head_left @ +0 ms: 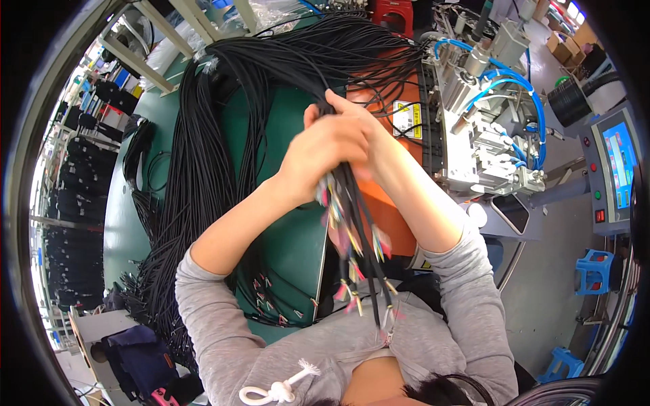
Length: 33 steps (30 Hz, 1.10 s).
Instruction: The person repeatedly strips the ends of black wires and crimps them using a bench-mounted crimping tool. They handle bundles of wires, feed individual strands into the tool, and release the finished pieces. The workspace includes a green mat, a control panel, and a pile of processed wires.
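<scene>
A bundle of black cables (351,193) hangs in front of my chest, its stripped ends showing red, white, yellow and green wires, blurred by motion. My left hand (323,152) is closed round the bundle, above those loose ends. Just behind and above it, my right hand (359,125) wraps the same cables, its thumb raised at the top; the left hand covers part of its fingers. From the hands, the cables lead up to a long heap of black cables (271,57) lying across the far side of the table.
More black cables (203,149) drape over the green table (291,237). An orange surface (393,210) lies beside a metal machine (474,128) with blue hoses. A control screen (617,162) and blue stools (594,271) stand at right. Metal posts (145,68) rise at far left.
</scene>
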Tool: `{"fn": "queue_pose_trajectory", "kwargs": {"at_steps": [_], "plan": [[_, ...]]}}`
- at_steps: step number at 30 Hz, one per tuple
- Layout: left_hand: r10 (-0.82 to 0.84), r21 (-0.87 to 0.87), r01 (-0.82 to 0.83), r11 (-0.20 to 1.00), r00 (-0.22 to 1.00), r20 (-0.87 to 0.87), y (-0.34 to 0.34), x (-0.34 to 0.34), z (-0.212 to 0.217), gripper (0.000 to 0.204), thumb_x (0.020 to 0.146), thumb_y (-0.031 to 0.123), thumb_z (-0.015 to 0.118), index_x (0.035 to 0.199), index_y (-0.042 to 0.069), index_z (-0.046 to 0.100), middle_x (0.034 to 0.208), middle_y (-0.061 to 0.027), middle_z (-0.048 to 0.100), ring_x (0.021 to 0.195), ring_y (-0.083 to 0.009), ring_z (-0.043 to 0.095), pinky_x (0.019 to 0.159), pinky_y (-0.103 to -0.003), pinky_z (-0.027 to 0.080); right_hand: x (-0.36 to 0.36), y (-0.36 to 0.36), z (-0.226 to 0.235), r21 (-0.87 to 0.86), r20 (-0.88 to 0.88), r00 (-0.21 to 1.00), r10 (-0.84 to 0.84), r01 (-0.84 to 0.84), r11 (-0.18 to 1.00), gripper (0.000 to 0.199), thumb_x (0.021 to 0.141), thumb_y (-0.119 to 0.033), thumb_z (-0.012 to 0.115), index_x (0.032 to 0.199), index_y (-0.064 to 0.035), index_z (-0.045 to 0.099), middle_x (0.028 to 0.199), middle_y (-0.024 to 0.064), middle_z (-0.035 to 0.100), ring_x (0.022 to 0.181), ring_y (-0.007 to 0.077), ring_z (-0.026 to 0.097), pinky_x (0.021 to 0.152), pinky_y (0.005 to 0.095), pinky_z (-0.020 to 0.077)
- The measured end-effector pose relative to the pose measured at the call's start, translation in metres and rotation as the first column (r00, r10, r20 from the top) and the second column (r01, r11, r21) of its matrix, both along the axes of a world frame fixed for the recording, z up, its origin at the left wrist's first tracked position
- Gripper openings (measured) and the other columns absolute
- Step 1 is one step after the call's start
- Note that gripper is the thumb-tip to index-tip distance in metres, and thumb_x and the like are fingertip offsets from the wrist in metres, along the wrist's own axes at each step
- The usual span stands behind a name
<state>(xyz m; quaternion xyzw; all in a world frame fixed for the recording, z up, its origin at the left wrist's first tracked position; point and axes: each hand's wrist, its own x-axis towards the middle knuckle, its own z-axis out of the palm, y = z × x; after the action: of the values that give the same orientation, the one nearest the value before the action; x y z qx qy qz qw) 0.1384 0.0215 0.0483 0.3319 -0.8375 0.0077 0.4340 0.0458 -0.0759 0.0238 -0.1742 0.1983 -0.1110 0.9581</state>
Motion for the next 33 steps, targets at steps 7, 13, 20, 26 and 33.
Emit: {"fn": "queue_pose_trajectory", "kwargs": {"at_steps": [7,13,20,26,33], "plan": [[0.208,0.304,0.093,0.948,0.541,-0.815,-0.042,-0.021,0.014,0.018,0.093,0.018,0.059,0.098,0.001,0.057,0.105,-0.0123,0.059,0.093,-0.0184,0.063,0.078,-0.03,0.054,-0.039,0.033,-0.017,-0.511,0.207,0.978,-0.035,0.138,0.848,0.052,0.1,-0.043,0.029,0.134,-0.0055,0.04,0.124,0.013,0.055,0.118,0.0248,0.051,0.097,0.0413,0.0408],[0.256,0.357,-0.049,0.933,0.788,-0.561,-0.062,-0.014,0.011,0.022,0.081,0.004,0.07,0.099,0.0,0.057,0.108,-0.0104,0.057,0.086,-0.0142,0.062,0.064,-0.024,0.054,-0.068,0.097,0.015,-0.731,-0.046,0.994,0.095,-0.098,0.675,0.056,0.098,-0.039,0.045,0.139,-0.0043,0.028,0.104,0.0115,0.062,0.069,0.0199,0.067,0.074,0.03,0.0501],[0.401,0.51,-0.023,0.86,0.647,-0.648,-0.069,-0.027,0.001,0.027,0.083,0.011,0.071,0.107,0.003,0.061,0.105,-0.0105,0.064,0.081,-0.0097,0.059,0.065,-0.024,0.048,-0.068,0.116,-0.009,-0.931,0.234,0.971,-0.049,0.21,-0.3,0.018,0.081,-0.018,0.062,0.096,-0.0096,0.057,0.085,0.0075,0.053,0.086,0.0283,0.053,0.072,0.042,0.044],[0.288,0.437,0.296,0.849,0.434,-0.853,-0.074,-0.014,-0.003,0.015,0.094,0.019,0.056,0.089,0.005,0.059,0.106,-0.0128,0.064,0.071,-0.0106,0.058,0.062,-0.024,0.043,-0.083,0.119,-0.009,-0.758,0.39,0.921,0.012,0.329,-0.564,0.023,0.08,-0.008,0.06,0.103,-0.009,0.06,0.094,0.0065,0.059,0.084,0.0224,0.059,0.074,0.0344,0.0483],[0.152,0.264,0.346,0.9,0.317,-0.936,-0.053,-0.024,0.007,0.021,0.098,0.021,0.048,0.082,0.008,0.051,0.101,-0.0129,0.063,0.082,-0.0162,0.061,0.072,-0.029,0.046,-0.068,0.031,-0.003,-0.94,0.338,0.716,-0.611,0.283,-0.189,0.019,0.082,-0.008,0.064,0.099,-0.0044,0.059,0.087,0.0085,0.057,0.081,0.0236,0.059,0.07,0.0333,0.0485]]}}
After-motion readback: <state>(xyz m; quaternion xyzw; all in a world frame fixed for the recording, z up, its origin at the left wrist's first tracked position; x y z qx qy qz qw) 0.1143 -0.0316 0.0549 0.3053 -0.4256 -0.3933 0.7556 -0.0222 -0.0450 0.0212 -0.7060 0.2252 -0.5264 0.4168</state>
